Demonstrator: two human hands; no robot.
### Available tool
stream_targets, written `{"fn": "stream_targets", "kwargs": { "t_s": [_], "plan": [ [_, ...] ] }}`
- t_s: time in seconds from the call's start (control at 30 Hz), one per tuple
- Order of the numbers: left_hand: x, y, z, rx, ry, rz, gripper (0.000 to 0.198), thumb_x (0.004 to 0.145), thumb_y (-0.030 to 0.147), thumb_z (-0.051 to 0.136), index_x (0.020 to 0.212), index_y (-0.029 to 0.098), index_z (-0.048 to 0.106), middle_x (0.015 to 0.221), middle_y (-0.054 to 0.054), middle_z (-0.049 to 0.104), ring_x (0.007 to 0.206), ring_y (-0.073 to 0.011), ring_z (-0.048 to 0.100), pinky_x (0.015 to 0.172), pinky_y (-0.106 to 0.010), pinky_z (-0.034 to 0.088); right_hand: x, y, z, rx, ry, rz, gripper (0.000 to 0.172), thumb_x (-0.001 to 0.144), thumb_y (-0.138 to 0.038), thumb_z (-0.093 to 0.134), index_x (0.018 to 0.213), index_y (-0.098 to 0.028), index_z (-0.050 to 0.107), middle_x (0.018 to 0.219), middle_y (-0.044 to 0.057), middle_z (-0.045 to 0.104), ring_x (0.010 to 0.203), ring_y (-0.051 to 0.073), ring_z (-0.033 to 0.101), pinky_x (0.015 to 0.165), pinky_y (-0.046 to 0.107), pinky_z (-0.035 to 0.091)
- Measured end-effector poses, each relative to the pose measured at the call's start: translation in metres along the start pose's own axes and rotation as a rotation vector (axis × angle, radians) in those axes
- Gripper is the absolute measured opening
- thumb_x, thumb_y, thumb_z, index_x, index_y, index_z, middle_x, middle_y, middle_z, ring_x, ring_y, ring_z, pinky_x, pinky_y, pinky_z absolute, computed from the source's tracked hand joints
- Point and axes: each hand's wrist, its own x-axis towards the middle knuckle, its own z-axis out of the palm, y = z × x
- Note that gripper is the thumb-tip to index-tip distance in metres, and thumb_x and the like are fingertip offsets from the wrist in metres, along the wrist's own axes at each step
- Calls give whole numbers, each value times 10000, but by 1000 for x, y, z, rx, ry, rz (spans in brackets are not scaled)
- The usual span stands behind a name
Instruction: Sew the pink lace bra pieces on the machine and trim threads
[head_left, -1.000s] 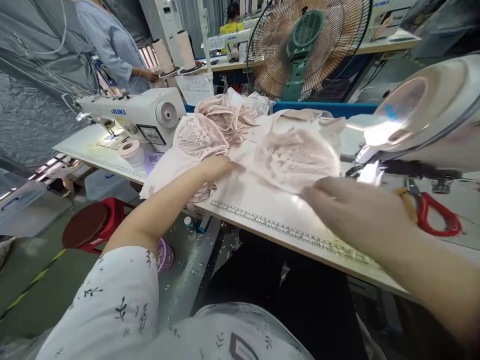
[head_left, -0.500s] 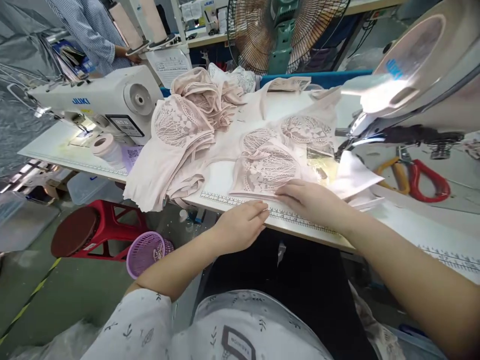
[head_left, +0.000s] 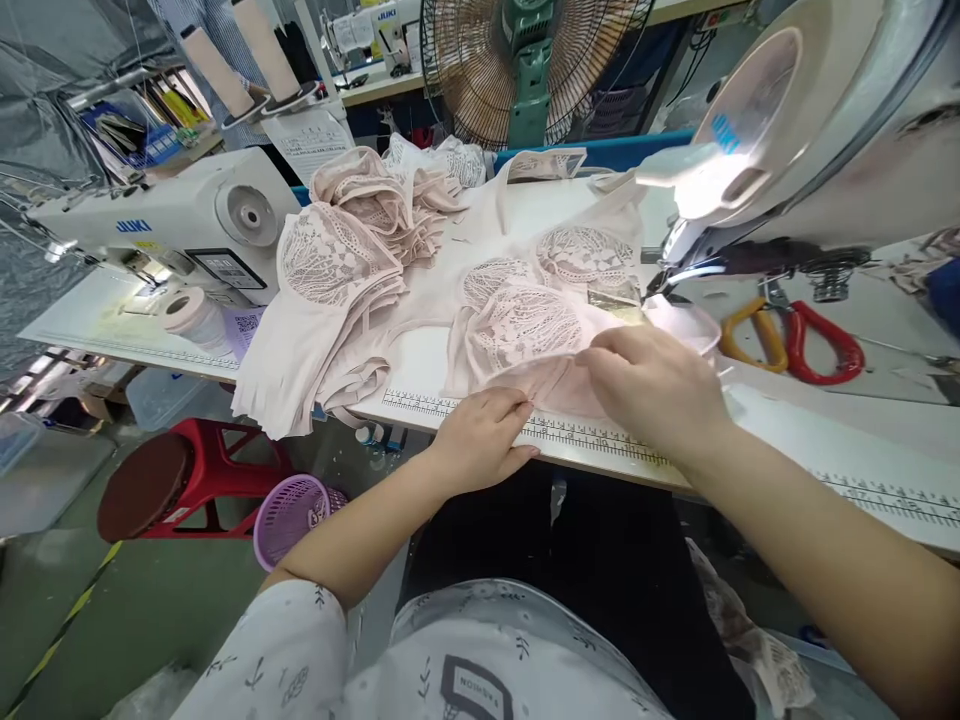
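Note:
A pale pink lace bra (head_left: 529, 325) lies on the white table in front of me, its lower band folded up along the near edge. My right hand (head_left: 656, 385) pinches that band at the right, thumb and fingers closed on the cloth. At the band's left end, my left hand (head_left: 484, 440) has its bent fingertips on the fabric edge, with the thumb lower down by the table rim. Beyond the near cup are more lace cups (head_left: 585, 255), spread flat. A sewing machine's lit head (head_left: 720, 200) is just right of the garment.
A pile of pink bras (head_left: 337, 255) lies to the left. Scissors with red and yellow handles (head_left: 795, 340) rest at the right. A second sewing machine (head_left: 187, 215), a thread cone (head_left: 187, 312), a fan (head_left: 529, 80), a red stool (head_left: 199, 460) and a purple basket (head_left: 289, 515) surround the table.
My right hand has risen slightly and moved right, lifting and turning the bra's lower band. My left fingertips are now on its edge. The view has shifted right.

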Motion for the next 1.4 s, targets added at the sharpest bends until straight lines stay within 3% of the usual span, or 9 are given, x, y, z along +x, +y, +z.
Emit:
{"fn": "stream_targets", "kwargs": {
  "t_s": [0.07,0.13,0.23,0.37,0.5,0.87,1.07,1.4],
  "plan": [
    [0,0,-1,-7,7,-19,465,931,411,458,1229,68,559,1234,-188,583,1116,-283,580,924,-417,508,-10,-3,-1,-47,75,-101,321,890,-128,410,685,-194,648,976,111,667,902,253,578,673,342,408],
    [1,0,-2,-7,3,-31,452,935,398,448,1229,75,565,1244,-185,579,1128,-283,571,949,-420,494,-21,-8,1,-30,104,-136,298,906,-164,444,723,-201,676,935,104,670,857,242,576,681,349,413],
    [4,2,-4,-31,-44,28,419,939,371,443,1229,96,571,1232,-176,588,1163,-280,547,991,-435,462,-35,-15,3,43,59,-165,255,930,-194,458,848,-196,699,791,68,659,710,188,550,637,325,421],
    [8,3,-7,-38,-78,96,397,951,342,418,1234,106,566,1220,-161,601,1153,-264,551,981,-421,467,-44,-15,4,141,24,-208,234,941,-188,460,933,-184,693,896,73,693,796,189,580,732,332,461],
    [8,1,-8,-30,-80,130,364,960,290,401,1222,101,568,1205,-157,608,1143,-249,560,979,-402,471,-47,-10,6,160,26,-227,262,938,-137,435,960,-171,694,845,69,687,729,182,554,657,318,439],
    [8,-3,-15,99,-127,188,366,968,315,409,1233,116,565,1211,-144,603,1145,-244,554,978,-392,479,-47,-10,7,179,95,-278,232,927,-112,453,927,-137,684,795,64,649,697,162,523,638,281,420],
    [10,-6,-17,165,-168,224,401,971,341,429,1278,110,543,1214,-140,599,1111,-246,559,974,-389,481,-43,-15,5,166,94,-323,202,916,-118,487,965,-127,683,940,91,673,811,181,568,734,302,455],
    [11,-25,-24,40,-185,241,392,967,373,452,1260,150,588,1241,-145,587,1090,-250,574,936,-381,487,-34,-12,2,6,-91,-469,314,846,-39,435,1016,-108,690,954,90,669,828,186,570,727,296,473]
  ]
}}
